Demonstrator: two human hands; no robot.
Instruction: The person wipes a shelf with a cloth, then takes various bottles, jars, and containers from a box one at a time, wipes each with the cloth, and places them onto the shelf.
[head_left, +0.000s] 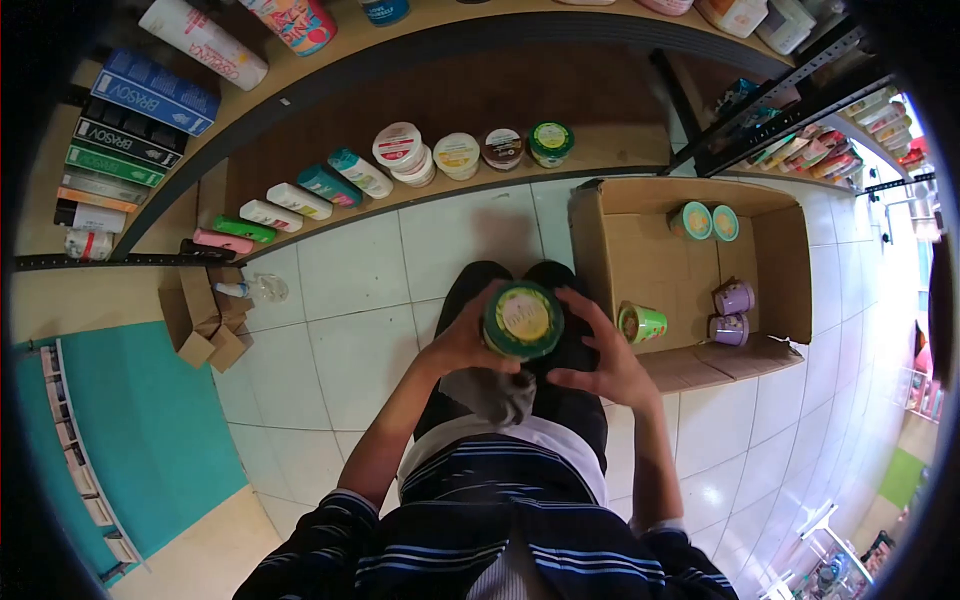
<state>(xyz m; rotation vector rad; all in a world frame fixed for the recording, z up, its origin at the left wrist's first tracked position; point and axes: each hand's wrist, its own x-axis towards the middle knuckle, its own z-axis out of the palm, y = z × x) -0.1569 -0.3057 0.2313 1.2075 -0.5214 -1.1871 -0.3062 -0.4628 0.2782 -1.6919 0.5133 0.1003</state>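
A round tub with a dark green lid and a yellow-green label (524, 318) is gripped in my left hand (462, 338), above my lap. My right hand (610, 362) stands open at the tub's right side, thumb and fingers spread, with the index fingertip close to the lid's edge. A crumpled grey cloth (488, 394) hangs just below the tub and my left hand. On the low shelf ahead, a similar green-lidded tub (551, 142) ends a row with a brown-lidded tub (502, 147), a yellow-labelled tub (457, 155) and stacked white tubs with a red label (399, 148).
To the right an open cardboard box (690, 368) holds mint tubs (692, 221), purple tubs (733, 297) and a green tub (643, 323). Several bottles (330, 185) line the shelf's left part. A small carton (190, 315) sits at left on the tiled floor (355, 260).
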